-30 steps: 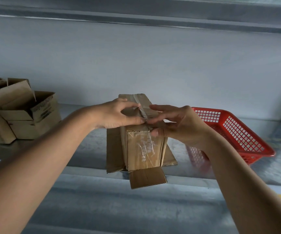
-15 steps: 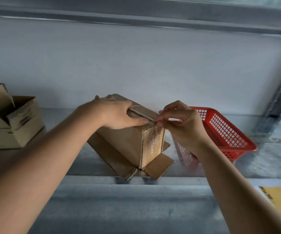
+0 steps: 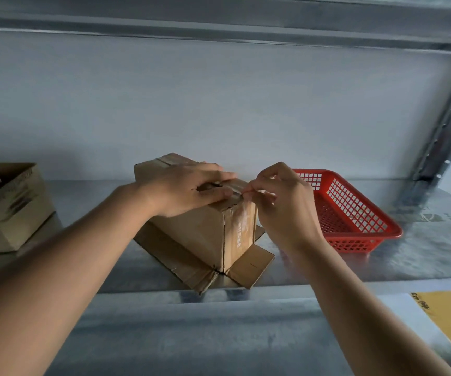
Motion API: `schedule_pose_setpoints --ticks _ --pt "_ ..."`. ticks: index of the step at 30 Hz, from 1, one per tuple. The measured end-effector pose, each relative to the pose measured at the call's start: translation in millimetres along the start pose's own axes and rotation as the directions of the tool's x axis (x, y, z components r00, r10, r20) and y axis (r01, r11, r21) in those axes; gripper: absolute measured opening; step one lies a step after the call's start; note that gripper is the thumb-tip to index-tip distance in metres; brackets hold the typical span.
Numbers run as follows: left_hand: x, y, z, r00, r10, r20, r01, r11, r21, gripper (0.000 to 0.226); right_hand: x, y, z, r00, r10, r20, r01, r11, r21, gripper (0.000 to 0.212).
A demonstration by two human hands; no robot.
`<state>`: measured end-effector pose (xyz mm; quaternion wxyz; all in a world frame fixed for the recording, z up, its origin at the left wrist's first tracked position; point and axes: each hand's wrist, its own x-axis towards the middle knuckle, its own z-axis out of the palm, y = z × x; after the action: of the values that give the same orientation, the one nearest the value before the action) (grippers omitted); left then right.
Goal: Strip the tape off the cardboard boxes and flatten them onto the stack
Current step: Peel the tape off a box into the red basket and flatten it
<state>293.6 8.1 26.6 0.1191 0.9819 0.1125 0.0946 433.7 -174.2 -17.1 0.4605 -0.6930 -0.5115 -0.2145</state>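
Box (image 3: 197, 229): matt brown corrugated cardboard, clear glossy tape (image 3: 242, 213) on its end. Basket (image 3: 354, 213): shiny red plastic mesh. Shelf (image 3: 422, 256): dull mottled grey metal.

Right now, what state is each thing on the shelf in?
Taped box: upright, top still sealed, bottom flaps splayed out.
Tape: end pinched by the right hand.
Left hand: pressing on the box top.
Right hand: pinching tape.
Red basket: looks empty.
Left boxes: flaps open.

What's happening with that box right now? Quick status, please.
Left hand presses down on the box. Right hand pinches the tape at the top edge. Box not flattened. Red basket beside it, not in the way.
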Motion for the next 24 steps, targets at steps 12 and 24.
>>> schedule_pose_setpoints --ticks 12,24 --pt "3 14 2 0.997 -0.016 -0.072 0.029 0.981 0.190 0.069 -7 -2 -6 0.951 0.308 -0.005 -0.307 0.949 0.077 0.019" --pt "4 11 5 0.998 -0.065 0.028 0.063 0.996 0.066 0.098 -35 -5 18 0.835 0.545 -0.081 -0.457 0.767 0.451 0.017"
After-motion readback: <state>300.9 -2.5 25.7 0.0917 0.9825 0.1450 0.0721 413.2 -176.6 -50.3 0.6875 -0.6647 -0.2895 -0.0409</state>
